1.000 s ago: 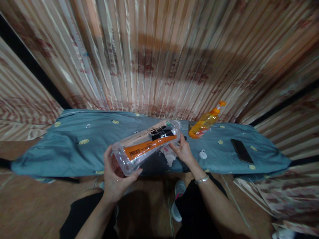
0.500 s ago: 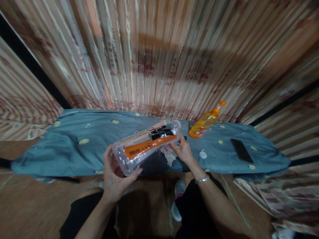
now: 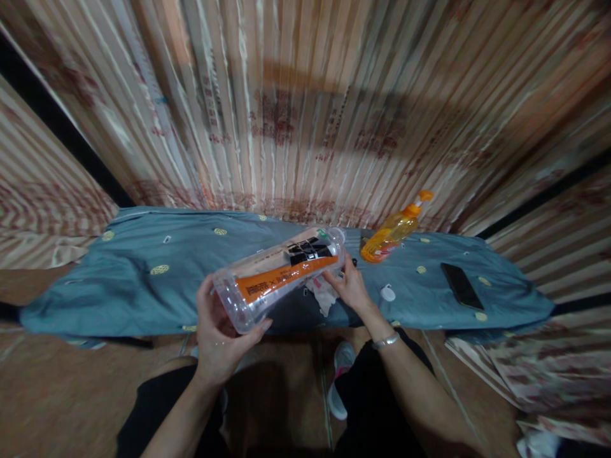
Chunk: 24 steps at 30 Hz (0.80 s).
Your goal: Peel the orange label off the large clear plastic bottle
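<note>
A large clear plastic bottle [image 3: 281, 273] with an orange and black label lies tilted across my two hands, above the cloth. Its base rests in my left hand [image 3: 222, 337], whose fingers and thumb wrap round it. Near the bottle's neck, my right hand [image 3: 351, 286] grips the other end; some of its fingers are hidden behind the bottle. A crumpled whitish tissue or cloth [image 3: 325, 298] shows just below the bottle, beside my right hand. On the cloth to the right of that hand lies a round white cap [image 3: 388, 292].
A blue-green cloth with yellow prints [image 3: 143, 273] covers the narrow table. An orange pump bottle [image 3: 391, 235] leans toward the right at the back, and a dark phone [image 3: 461, 285] lies farther right. Behind hangs a striped curtain [image 3: 296, 114]; dark poles stand at both sides.
Almost nothing differs. The whole view has shifted slightly, and both hands keep their hold on the clear bottle.
</note>
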Tool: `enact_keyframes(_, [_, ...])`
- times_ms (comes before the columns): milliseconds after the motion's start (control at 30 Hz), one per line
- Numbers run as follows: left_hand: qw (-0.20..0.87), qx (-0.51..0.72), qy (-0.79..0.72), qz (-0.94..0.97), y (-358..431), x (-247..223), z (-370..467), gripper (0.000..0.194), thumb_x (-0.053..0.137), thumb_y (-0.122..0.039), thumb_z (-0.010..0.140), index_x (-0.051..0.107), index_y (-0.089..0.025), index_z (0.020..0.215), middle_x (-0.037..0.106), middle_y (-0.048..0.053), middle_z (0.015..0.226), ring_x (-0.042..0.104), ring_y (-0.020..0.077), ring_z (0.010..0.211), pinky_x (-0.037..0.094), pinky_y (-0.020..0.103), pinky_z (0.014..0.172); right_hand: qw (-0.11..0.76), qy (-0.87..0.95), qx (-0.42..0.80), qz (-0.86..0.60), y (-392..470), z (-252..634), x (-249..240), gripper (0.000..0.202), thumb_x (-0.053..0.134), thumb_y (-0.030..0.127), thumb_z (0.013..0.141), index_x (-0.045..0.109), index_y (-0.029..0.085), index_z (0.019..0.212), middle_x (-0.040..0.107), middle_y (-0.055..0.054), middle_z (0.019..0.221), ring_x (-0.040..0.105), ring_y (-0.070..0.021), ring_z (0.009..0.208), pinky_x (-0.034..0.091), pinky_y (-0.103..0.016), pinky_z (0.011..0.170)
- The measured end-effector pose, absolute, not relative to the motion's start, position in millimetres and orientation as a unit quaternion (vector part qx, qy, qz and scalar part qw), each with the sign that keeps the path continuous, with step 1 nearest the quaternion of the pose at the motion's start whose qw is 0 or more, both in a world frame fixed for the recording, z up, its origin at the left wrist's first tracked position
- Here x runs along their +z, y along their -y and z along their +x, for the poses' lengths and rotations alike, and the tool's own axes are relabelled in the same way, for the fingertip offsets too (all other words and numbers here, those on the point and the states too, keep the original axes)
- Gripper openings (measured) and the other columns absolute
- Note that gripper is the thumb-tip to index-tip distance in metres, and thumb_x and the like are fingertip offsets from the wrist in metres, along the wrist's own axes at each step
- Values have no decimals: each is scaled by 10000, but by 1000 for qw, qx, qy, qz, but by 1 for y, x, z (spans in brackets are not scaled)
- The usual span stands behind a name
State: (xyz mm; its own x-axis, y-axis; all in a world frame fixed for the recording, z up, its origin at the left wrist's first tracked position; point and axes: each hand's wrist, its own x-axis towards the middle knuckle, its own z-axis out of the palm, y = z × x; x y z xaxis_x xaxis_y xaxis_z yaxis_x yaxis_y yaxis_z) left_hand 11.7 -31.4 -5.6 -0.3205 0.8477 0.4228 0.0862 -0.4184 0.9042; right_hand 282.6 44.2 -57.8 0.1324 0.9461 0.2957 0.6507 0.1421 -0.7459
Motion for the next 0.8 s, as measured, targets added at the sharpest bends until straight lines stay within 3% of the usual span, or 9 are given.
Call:
enact_keyframes(567, [285, 665, -474, 502, 31, -5, 13, 918, 956, -377, 470, 532, -196, 1264, 678, 109, 1145, 726, 267, 904, 628, 366, 717, 412, 636, 172, -629, -44, 282, -58, 522, 660, 501, 818, 534, 190, 1219, 768, -89, 966, 740, -280, 831, 575, -364, 718])
enact_keyframes(800, [295, 664, -475, 496, 32, -1, 14, 899, 955, -338, 467, 541, -204, 1254, 679, 103, 1139, 729, 259, 905, 630, 343, 702, 409, 638, 174, -629, -44, 282, -57, 525, 652, 508, 821, 523, 193, 1220, 760, -89, 961, 736, -280, 836, 572, -367, 722])
